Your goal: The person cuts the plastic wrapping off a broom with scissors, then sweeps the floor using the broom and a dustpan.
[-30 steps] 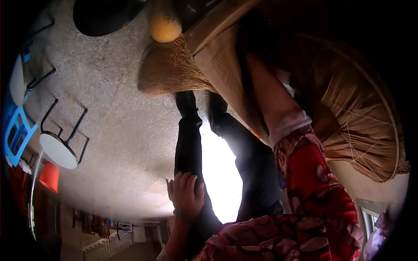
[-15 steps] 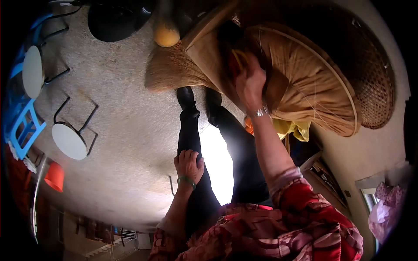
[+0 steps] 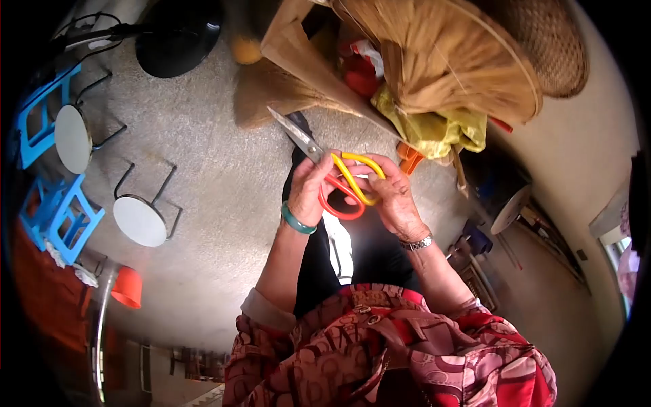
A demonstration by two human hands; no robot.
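A pair of scissors (image 3: pixel 312 150) with one red and one yellow handle is held in front of my body. Its metal blades point up and to the left, slightly parted. My left hand (image 3: pixel 308 192), with a green bangle at the wrist, grips the scissors near the pivot. Around the yellow handle loop close the fingers of my right hand (image 3: pixel 395 201), which has a metal watch at the wrist. Beyond the hands stands a cardboard box (image 3: pixel 317 80) with a pleated straw-coloured hat (image 3: pixel 461 57) and a yellow plastic bag (image 3: pixel 434 132) at its top.
A broom head (image 3: pixel 261 95) lies beside the box. Round-seated stools (image 3: pixel 140 220) and blue plastic stools (image 3: pixel 64 217) stand at left, with a red bucket (image 3: pixel 127 287) below. A black round object (image 3: pixel 178 41) is at upper left, a woven basket (image 3: pixel 542 47) at upper right.
My right hand has come back from the box with the scissors. My left hand has left my leg and now grips them too. The view has shifted.
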